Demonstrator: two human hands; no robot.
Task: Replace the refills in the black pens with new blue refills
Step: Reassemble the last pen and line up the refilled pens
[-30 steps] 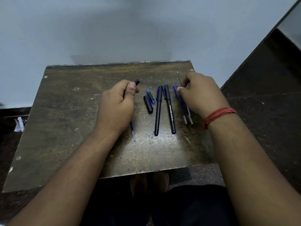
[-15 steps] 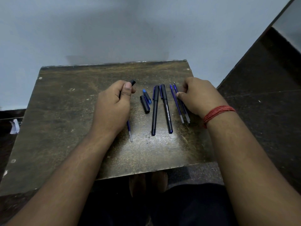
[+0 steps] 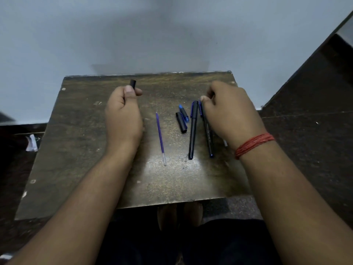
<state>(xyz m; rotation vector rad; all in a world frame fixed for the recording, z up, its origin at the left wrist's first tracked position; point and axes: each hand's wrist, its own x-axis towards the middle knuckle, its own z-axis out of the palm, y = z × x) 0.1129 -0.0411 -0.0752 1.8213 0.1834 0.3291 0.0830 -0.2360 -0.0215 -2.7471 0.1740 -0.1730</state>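
My left hand (image 3: 124, 115) is closed around a black pen barrel (image 3: 133, 84), whose open end sticks up above the thumb. To its right a loose blue refill (image 3: 160, 138) lies alone on the wooden board (image 3: 76, 150). Further right lie a black cap (image 3: 181, 122), a short blue-ended piece (image 3: 184, 112) and two black pens (image 3: 193, 129) (image 3: 208, 137), side by side. My right hand (image 3: 229, 115) rests with curled fingers just right of the second pen and covers the new refills. Only one white refill tip (image 3: 225, 143) shows below the wrist.
The board ends at a pale wall (image 3: 172, 35) behind and at dark floor (image 3: 305, 150) on the right. A scrap of white paper (image 3: 31, 143) lies on the floor at the left. My knees are below the board's near edge.
My left hand has moved left and away with the black barrel, uncovering the blue refill on the board. My right hand has shifted left over the spare refills.
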